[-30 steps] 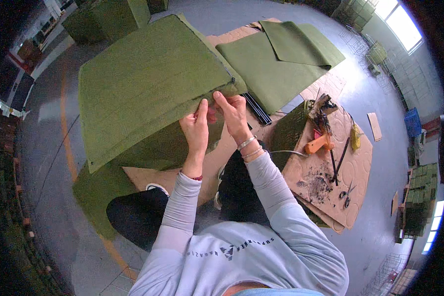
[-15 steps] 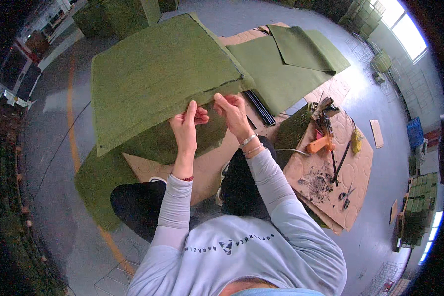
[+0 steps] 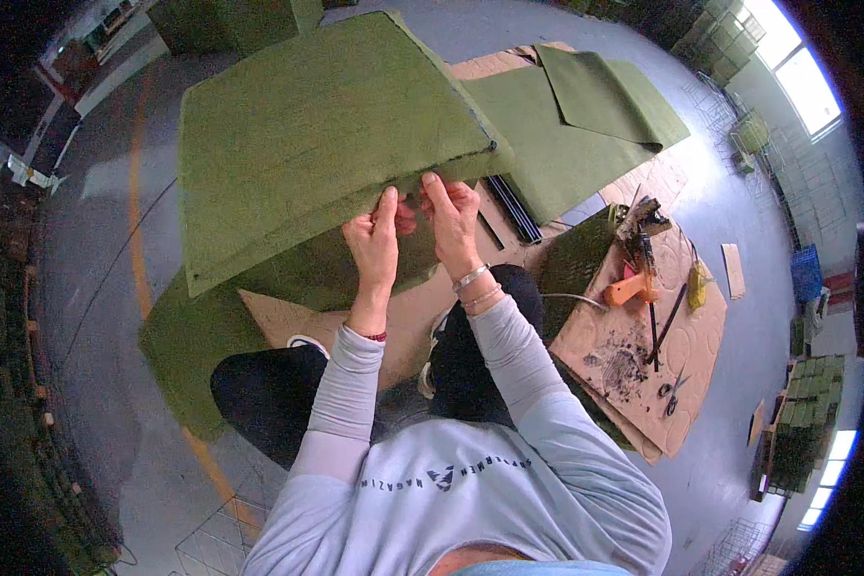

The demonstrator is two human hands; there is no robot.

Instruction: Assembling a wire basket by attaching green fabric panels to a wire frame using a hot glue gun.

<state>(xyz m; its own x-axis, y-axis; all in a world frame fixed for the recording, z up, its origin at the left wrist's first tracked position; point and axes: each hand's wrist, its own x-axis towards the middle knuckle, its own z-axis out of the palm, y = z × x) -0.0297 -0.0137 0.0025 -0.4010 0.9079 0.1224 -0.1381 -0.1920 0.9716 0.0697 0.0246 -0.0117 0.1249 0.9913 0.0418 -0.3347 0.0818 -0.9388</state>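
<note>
A large green felt-like panel or box (image 3: 307,144) stretches out in front of me. Dark streaks run along its right and near edges. My left hand (image 3: 374,240) pinches the near edge flap, thumb on top and fingers curled below. Close on its right, my right hand (image 3: 454,216) grips the same edge near the dark-marked corner, thumb pressed down. The fingertips under the flap are partly hidden. Below the panel, more green material (image 3: 326,274) hangs over a brown cardboard sheet (image 3: 307,324).
To the right, an orange-handled glue gun (image 3: 627,289), a yellow item (image 3: 697,288), dark sticks and scissors (image 3: 675,394) lie on stained cardboard (image 3: 586,336). Green sheets (image 3: 547,125) spread beyond, beside black strips (image 3: 515,211). Stacked green boxes (image 3: 804,432) stand far right.
Both hands have shifted slightly right along the edge, the left one moving closer to the right. The panel's near right corner sits a little farther right and higher in view.
</note>
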